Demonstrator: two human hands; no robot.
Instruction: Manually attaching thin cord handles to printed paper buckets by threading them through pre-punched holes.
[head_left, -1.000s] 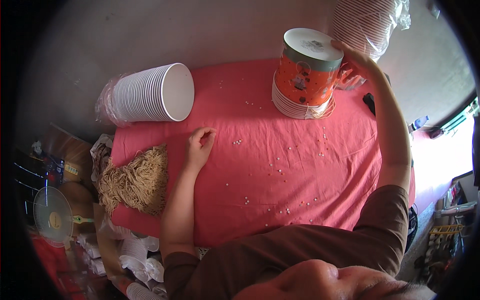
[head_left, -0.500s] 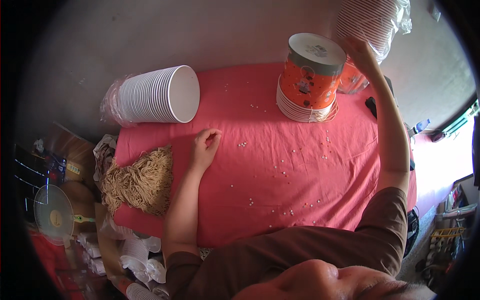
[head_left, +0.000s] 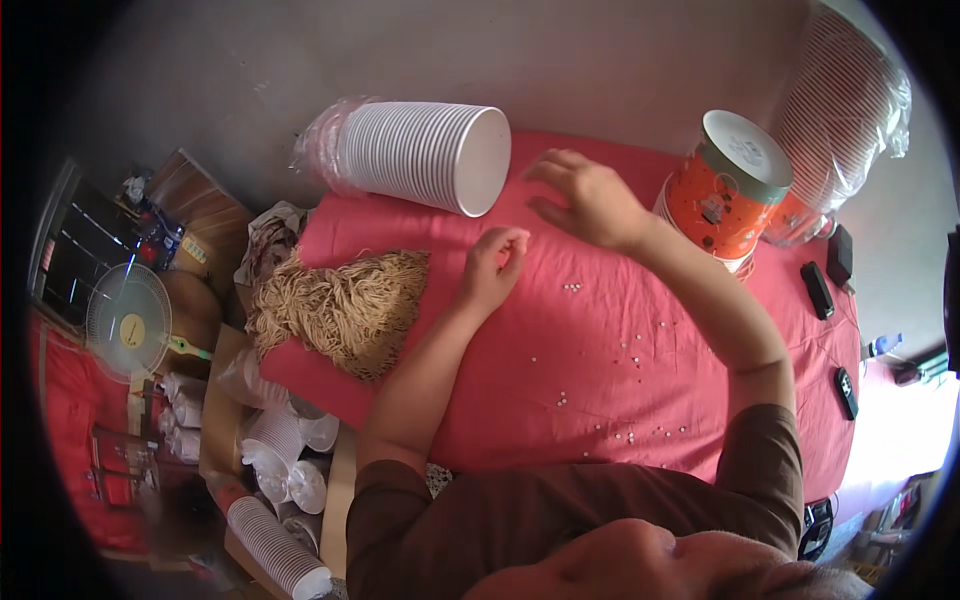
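Above the middle of the pink cloth my left hand [head_left: 495,268] rests with curled fingers, thumb and fingertips drawn together; whatever may be between them is too small to make out. My right hand [head_left: 592,203] hangs open over the cloth, fingers apart and holding nothing. Its fingertips point at the mouth of a stack of white paper buckets [head_left: 415,155], lying on its side with clear plastic round its far end. On the right stands an upside-down stack of orange printed paper buckets [head_left: 715,205] with a white base on top. Left of my left forearm lies a heap of beige strings [head_left: 345,305].
Small white beads [head_left: 572,287] are scattered over the pink cloth [head_left: 610,320]. A tall bucket stack in plastic [head_left: 835,110] leans at the wall. Black devices [head_left: 817,290] and a remote [head_left: 846,393] lie along the right edge. A cardboard box [head_left: 225,440] and a fan [head_left: 130,320] stand left.
My right hand has left the wrapped stack at the far right and come left, beside my left hand. The view has turned to the left. My left hand keeps its curled shape.
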